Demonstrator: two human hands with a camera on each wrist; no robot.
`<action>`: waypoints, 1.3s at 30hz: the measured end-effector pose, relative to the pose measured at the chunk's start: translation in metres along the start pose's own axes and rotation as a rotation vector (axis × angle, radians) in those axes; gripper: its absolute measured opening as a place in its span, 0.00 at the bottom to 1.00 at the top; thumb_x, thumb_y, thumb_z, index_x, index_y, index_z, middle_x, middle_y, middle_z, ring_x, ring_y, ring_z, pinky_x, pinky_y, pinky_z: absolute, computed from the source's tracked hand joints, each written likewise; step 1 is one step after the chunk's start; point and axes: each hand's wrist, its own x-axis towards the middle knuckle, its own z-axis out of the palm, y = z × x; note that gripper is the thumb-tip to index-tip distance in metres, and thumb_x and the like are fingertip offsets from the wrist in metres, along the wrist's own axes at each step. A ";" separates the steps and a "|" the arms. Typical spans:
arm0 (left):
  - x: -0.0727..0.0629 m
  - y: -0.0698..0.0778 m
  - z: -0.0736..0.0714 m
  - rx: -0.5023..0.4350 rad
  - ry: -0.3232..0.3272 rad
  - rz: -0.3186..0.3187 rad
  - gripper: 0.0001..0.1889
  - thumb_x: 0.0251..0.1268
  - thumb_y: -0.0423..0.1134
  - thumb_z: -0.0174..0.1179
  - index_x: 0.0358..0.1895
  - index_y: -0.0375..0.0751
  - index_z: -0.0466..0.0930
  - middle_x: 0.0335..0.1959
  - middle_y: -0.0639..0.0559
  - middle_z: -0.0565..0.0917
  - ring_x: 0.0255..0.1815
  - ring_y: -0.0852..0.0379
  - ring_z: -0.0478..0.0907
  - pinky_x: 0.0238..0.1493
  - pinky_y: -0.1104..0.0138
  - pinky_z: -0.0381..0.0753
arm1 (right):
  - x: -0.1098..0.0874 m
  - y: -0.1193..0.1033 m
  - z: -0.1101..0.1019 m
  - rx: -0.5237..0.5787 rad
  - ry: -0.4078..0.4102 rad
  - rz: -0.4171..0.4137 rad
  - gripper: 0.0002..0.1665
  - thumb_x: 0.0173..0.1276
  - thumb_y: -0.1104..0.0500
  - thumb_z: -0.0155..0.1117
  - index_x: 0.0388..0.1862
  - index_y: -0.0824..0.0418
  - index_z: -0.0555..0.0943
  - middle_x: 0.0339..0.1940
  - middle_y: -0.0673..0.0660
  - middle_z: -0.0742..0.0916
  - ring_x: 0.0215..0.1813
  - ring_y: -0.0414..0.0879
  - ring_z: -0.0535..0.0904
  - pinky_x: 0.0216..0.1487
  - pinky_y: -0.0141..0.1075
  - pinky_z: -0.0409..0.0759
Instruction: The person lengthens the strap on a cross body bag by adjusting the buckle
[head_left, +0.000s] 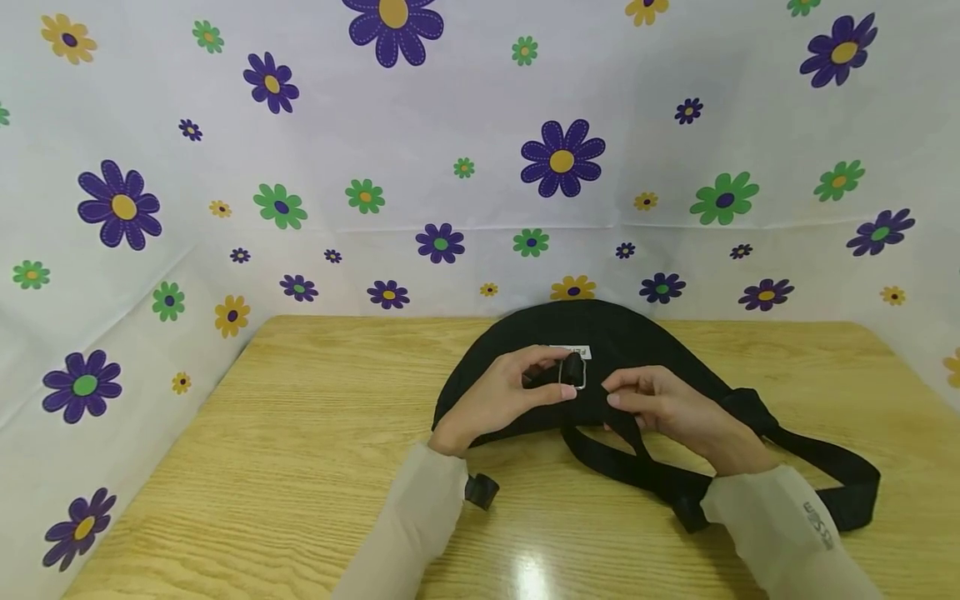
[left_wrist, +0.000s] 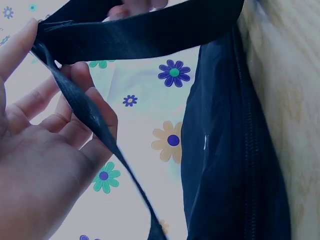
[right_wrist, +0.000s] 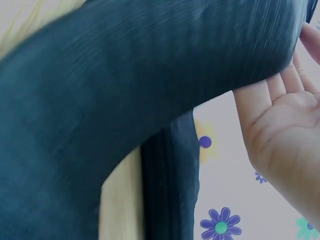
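Note:
A black waist bag (head_left: pixel 600 325) with a small white label lies on the table. My left hand (head_left: pixel 498 396) pinches a metal strap slider (head_left: pixel 583 375) between thumb and fingers in front of it, with black webbing threaded through. In the left wrist view, one length of the strap (left_wrist: pixel 150 32) runs across toward the bag and a thinner, twisted length hangs down past the fingers. Close by on the right, my right hand (head_left: pixel 675 408) pinches the strap with thumb and forefinger. A wide band of webbing (right_wrist: pixel 150 65) hides part of that hand in the right wrist view.
The wooden table (head_left: pixel 300 467) meets a flower-printed cloth (head_left: pixel 465 108) at the back and left. A black buckle end (head_left: pixel 482 492) lies beside the left sleeve. Slack strap (head_left: pixel 855 487) loops over the table behind the right forearm, with another dark fitting (head_left: pixel 690 514) near that sleeve.

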 end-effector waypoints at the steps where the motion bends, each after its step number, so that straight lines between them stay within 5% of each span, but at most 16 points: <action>1: 0.000 0.000 -0.001 0.007 0.011 -0.005 0.26 0.70 0.39 0.66 0.69 0.39 0.75 0.61 0.46 0.80 0.62 0.47 0.74 0.58 0.60 0.74 | 0.000 0.001 -0.001 -0.005 0.003 0.008 0.10 0.78 0.68 0.52 0.45 0.61 0.82 0.33 0.50 0.86 0.36 0.42 0.84 0.39 0.33 0.83; 5: 0.000 0.003 -0.002 -0.006 0.015 -0.008 0.26 0.70 0.39 0.65 0.69 0.39 0.75 0.62 0.46 0.79 0.64 0.42 0.72 0.58 0.58 0.74 | -0.001 0.003 -0.003 -0.044 0.015 0.006 0.11 0.78 0.69 0.53 0.43 0.58 0.82 0.26 0.46 0.80 0.26 0.40 0.75 0.29 0.29 0.73; 9: 0.000 0.005 -0.001 -0.024 -0.002 -0.023 0.26 0.70 0.39 0.65 0.70 0.39 0.75 0.61 0.46 0.80 0.63 0.42 0.72 0.57 0.60 0.75 | 0.000 0.003 -0.002 -0.084 0.024 -0.053 0.13 0.76 0.70 0.53 0.42 0.56 0.83 0.21 0.47 0.72 0.21 0.49 0.59 0.24 0.41 0.55; 15: 0.000 0.005 0.001 -0.018 -0.023 -0.052 0.28 0.71 0.40 0.65 0.71 0.37 0.73 0.58 0.45 0.80 0.58 0.50 0.74 0.55 0.64 0.75 | 0.001 0.002 0.002 -0.089 0.039 -0.116 0.14 0.75 0.72 0.53 0.42 0.57 0.83 0.19 0.50 0.69 0.21 0.55 0.54 0.25 0.45 0.52; 20: 0.001 0.004 0.004 -0.002 -0.039 -0.037 0.28 0.70 0.39 0.66 0.70 0.35 0.73 0.57 0.45 0.81 0.56 0.57 0.76 0.58 0.65 0.74 | 0.002 -0.002 0.007 -0.029 0.040 -0.131 0.14 0.76 0.72 0.52 0.42 0.58 0.83 0.22 0.47 0.77 0.19 0.42 0.66 0.22 0.35 0.62; 24: 0.004 0.002 0.011 -0.023 -0.067 0.023 0.24 0.69 0.37 0.67 0.66 0.37 0.77 0.51 0.49 0.84 0.52 0.61 0.77 0.58 0.67 0.73 | 0.004 -0.004 0.010 0.037 0.032 -0.130 0.15 0.77 0.72 0.52 0.43 0.58 0.83 0.31 0.49 0.85 0.29 0.38 0.80 0.32 0.29 0.78; 33: 0.004 0.003 0.012 -0.030 -0.062 0.066 0.23 0.69 0.35 0.67 0.66 0.38 0.77 0.51 0.49 0.84 0.52 0.62 0.77 0.58 0.67 0.73 | 0.002 -0.005 0.009 0.086 0.005 -0.114 0.13 0.79 0.71 0.50 0.46 0.59 0.82 0.38 0.53 0.87 0.37 0.42 0.85 0.40 0.32 0.83; 39: 0.001 0.005 0.004 -0.021 -0.012 0.025 0.25 0.70 0.38 0.66 0.69 0.38 0.75 0.59 0.48 0.81 0.58 0.56 0.74 0.56 0.64 0.74 | 0.000 -0.001 0.001 0.028 -0.026 -0.041 0.13 0.79 0.69 0.50 0.47 0.58 0.83 0.38 0.54 0.88 0.38 0.44 0.85 0.41 0.35 0.84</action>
